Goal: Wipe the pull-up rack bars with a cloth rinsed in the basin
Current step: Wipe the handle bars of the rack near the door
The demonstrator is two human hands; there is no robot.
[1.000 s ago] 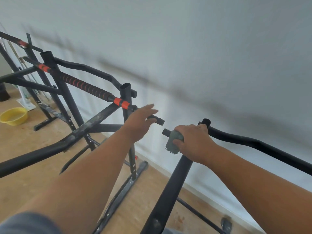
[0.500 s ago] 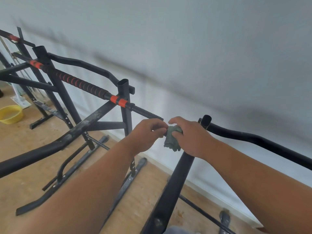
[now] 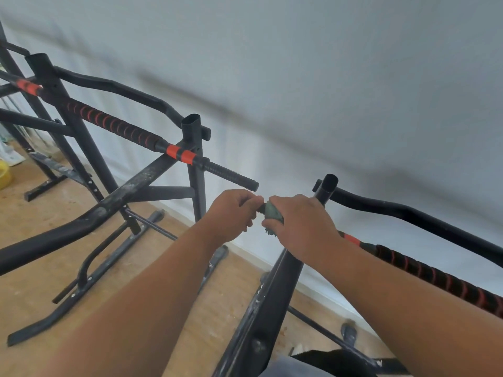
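Two black pull-up racks stand against a white wall. The near rack [image 3: 275, 289] has a bar with a black-and-red grip [image 3: 435, 276] that runs to the right. My right hand [image 3: 302, 227] holds a grey-green cloth [image 3: 272, 213] wrapped round that bar's left end. My left hand [image 3: 234, 213] pinches the bar's tip just left of the cloth, fingers curled. The far rack [image 3: 190, 137] has its own red-banded bar [image 3: 179, 155], whose ribbed end points toward my hands.
A yellow basin [image 3: 4, 175] sits on the wooden floor at the far left edge, mostly cut off. Rack feet and cross tubes [image 3: 109, 257] spread over the floor below my arms. A dark shoe [image 3: 348, 331] lies by the skirting.
My left hand left the far rack's ribbed bar end and came across to the near bar's tip beside the cloth. The view shifted right, pushing the basin to the frame's edge.
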